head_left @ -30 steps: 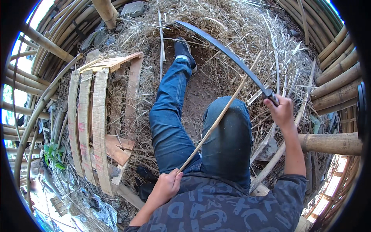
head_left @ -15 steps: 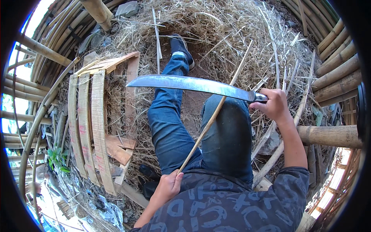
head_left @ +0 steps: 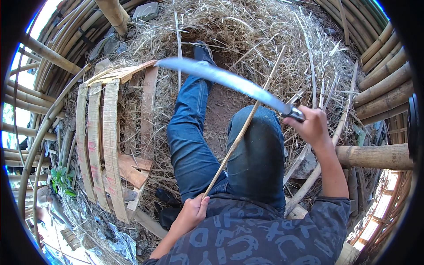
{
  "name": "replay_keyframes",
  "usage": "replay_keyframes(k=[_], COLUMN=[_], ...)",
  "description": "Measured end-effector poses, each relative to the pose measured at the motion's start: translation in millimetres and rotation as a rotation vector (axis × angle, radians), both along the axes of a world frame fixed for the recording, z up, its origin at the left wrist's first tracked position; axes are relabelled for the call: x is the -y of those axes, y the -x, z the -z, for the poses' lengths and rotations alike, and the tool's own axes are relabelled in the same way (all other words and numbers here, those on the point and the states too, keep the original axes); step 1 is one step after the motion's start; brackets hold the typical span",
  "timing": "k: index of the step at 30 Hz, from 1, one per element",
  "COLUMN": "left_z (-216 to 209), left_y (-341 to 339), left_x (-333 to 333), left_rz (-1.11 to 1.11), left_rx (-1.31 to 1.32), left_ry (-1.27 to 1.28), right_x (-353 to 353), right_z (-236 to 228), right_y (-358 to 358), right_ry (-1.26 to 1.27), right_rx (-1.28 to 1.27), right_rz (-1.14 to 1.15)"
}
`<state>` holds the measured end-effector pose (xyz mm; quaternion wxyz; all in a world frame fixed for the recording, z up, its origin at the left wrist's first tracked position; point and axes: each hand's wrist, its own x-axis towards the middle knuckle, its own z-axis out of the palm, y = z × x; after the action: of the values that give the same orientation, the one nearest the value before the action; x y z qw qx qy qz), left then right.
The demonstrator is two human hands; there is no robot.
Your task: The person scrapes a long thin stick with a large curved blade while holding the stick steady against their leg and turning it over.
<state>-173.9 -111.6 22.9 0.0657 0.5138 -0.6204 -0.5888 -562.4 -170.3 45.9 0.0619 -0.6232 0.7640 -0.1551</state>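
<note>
My right hand [head_left: 310, 125] grips the dark handle of a machete [head_left: 229, 79]. Its long curved blade points up and to the left, smeared by motion, and crosses over the upper part of a thin bamboo strip [head_left: 242, 131]. Whether blade and strip touch, I cannot tell. The strip's lower end is closed in my left hand [head_left: 193, 210], close to my waist. From there it slants up to the right across my bent right knee [head_left: 258, 145]. My left leg [head_left: 191, 128] stretches forward over the ground.
A broken wooden crate [head_left: 112, 145] with slats stands to the left. Straw and shavings [head_left: 247, 31] cover the ground ahead. A thick bamboo pole [head_left: 373, 157] juts in from the right, near my right forearm. Bamboo walls [head_left: 384, 84] surround me. A grey stone [head_left: 306, 167] lies beside my right knee.
The machete's tip has swung upward and away, so the blade tilts more steeply. My right hand has shifted slightly lower. My left hand keeps its hold, and the bamboo strip has barely moved.
</note>
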Motion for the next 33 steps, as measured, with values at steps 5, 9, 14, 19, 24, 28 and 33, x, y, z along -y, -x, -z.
replay_keyframes(k=[5, 9, 14, 19, 24, 28, 33], left_z=[7.8, -2.3, 6.7, 8.3, 1.7, 1.3, 2.3], left_y=[-6.1, -8.8, -6.8, -7.9, -10.6, -9.3, -8.7], left_x=[-4.8, -6.2, -3.1, -3.5, -10.1, -5.7, -7.8], left_rz=[0.009, -0.014, 0.02, 0.04, -0.006, 0.014, 0.021], left_rx=[0.029, 0.027, 0.012, 0.025, 0.036, 0.003, 0.042], left_ry=[0.03, 0.062, 0.082, 0.054, 0.074, 0.12, 0.063], right_x=[14.5, 28.3, 21.9, 20.2, 33.4, 28.4, 19.6], right_z=[-7.7, -0.2, -1.2, -6.6, -7.8, 1.3, -7.9], right_y=[-12.2, 58.3, 49.3, 8.5, 57.7, 81.5, 45.1], right_ry=[0.105, -0.037, 0.04, 0.175, 0.044, -0.027, -0.006], right_rx=[-0.19, -0.015, -0.119, -0.165, -0.016, -0.062, -0.02], right_rz=[-0.35, -0.022, -0.005, -0.222, 0.005, 0.066, 0.071])
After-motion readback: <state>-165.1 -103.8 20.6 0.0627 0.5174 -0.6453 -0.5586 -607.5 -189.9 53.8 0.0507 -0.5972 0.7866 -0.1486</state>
